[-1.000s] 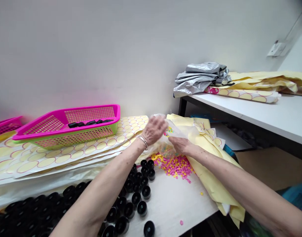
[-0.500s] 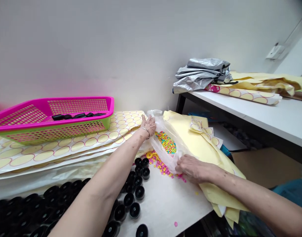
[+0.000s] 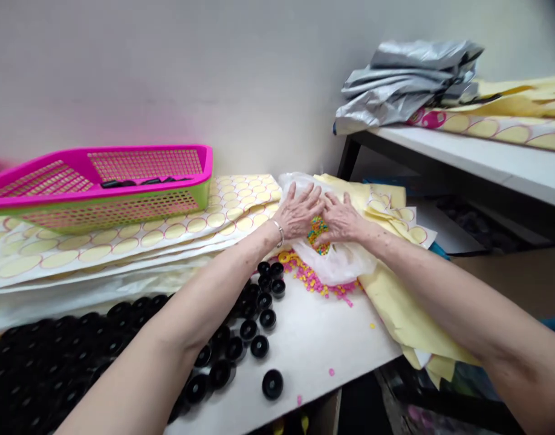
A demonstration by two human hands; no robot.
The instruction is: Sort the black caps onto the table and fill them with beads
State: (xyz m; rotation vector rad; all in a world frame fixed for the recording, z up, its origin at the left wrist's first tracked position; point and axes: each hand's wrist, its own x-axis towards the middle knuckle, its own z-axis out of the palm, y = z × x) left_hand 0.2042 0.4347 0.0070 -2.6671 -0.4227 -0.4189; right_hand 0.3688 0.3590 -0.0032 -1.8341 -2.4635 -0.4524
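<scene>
A clear plastic bag (image 3: 345, 266) of small multicoloured beads (image 3: 318, 228) lies at the back right of the white table (image 3: 305, 350). My left hand (image 3: 299, 211) rests flat on the bag's left part, fingers spread. My right hand (image 3: 341, 219) lies flat on it just to the right, fingers stretched out, almost touching the left hand. Loose pink and yellow beads (image 3: 311, 279) are spilled on the table below the bag. A silver bracelet (image 3: 278, 232) sits on my left wrist.
Many black round caps (image 3: 241, 338) cover the table's left and middle. Sheets of round yellow stickers (image 3: 123, 241) carry a pink and green basket (image 3: 100, 184). Yellow backing paper (image 3: 404, 314) hangs over the right edge. A higher white shelf (image 3: 486, 160) holds silver bags (image 3: 404, 78).
Both hands have come together on top of the bead bag and now lie flat. Before, the left held its far end and the right its near end. The view has shifted down.
</scene>
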